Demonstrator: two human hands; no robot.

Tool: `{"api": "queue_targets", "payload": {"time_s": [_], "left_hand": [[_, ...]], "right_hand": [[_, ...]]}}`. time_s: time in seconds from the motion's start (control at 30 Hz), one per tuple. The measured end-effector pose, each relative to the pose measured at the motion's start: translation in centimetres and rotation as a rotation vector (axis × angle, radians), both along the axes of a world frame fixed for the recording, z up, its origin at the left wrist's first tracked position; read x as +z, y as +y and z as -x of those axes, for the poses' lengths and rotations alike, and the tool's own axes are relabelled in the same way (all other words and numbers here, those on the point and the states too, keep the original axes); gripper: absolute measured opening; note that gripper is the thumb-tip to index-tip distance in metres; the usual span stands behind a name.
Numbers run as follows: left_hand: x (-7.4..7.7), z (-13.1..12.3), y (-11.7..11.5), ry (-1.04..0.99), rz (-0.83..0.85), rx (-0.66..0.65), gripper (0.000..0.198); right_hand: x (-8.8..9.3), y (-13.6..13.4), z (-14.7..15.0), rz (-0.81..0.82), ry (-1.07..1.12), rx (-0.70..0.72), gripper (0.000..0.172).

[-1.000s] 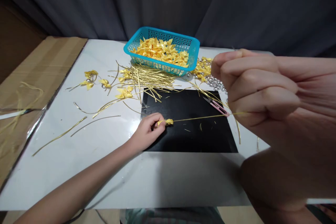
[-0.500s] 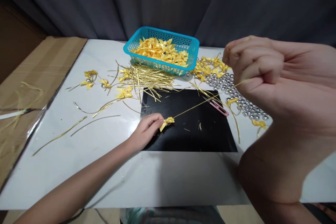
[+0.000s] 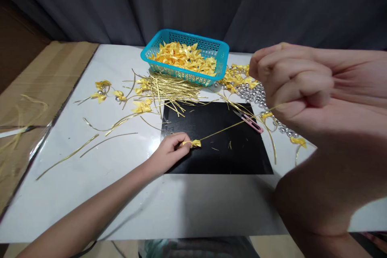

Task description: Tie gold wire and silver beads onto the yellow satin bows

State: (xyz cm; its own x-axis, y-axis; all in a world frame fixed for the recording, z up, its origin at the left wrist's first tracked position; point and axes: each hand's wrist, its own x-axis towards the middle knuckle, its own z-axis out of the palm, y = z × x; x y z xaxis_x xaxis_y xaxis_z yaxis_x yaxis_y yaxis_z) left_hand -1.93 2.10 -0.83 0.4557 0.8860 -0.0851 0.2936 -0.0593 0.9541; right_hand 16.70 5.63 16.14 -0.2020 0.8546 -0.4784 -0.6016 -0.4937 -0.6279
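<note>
My left hand pinches a small yellow ribbon bow over a black mat. From the bow a thin gold cord runs taut, up and to the right. Its other end disappears into the closed fingers of my right hand, which is raised close to the camera. Pink-handled thread snips lie on the mat's right side, below the cord. Small cord scraps are scattered across the mat.
Behind the mat stands a blue basket of yellow ribbon bows, with a pile of gold cords before it. Silver bells and finished-looking bows lie at right. Loose cords and more bows lie at left, beside cardboard.
My right hand has come slightly lower and nearer, with the cord still stretched. The fingers of my left hand have shifted on the bow, which now sits turned and a little lower.
</note>
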Motion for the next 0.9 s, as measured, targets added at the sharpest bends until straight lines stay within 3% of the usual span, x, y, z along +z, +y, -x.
{"api": "queue_targets", "payload": {"time_s": [0.1,0.23,0.3,0.47,0.7,0.9], "left_hand": [[0.2,0.0,0.0,0.035,-0.019,-0.017,0.023],[0.2,-0.1,0.0,0.068,-0.041,-0.020,0.021],[0.1,-0.2,-0.1,0.070,-0.046,-0.022,0.021],[0.2,-0.2,-0.2,0.041,-0.023,-0.025,0.023],[0.3,0.1,0.0,0.013,0.071,0.012,0.030],[0.3,0.1,-0.2,-0.002,0.084,0.019,0.034]], "right_hand": [[0.0,-0.3,-0.4,0.007,-0.064,0.004,0.040],[-0.1,-0.4,-1.1,-0.094,-0.396,0.006,0.041],[-0.2,-0.5,-1.3,-0.123,-0.462,0.020,0.040],[-0.1,-0.2,-0.7,-0.095,-0.247,0.021,0.038],[-0.6,1.2,0.1,-0.044,-0.362,-0.082,0.042],[-0.9,1.7,-0.3,-0.025,-0.215,-0.125,0.043]]}}
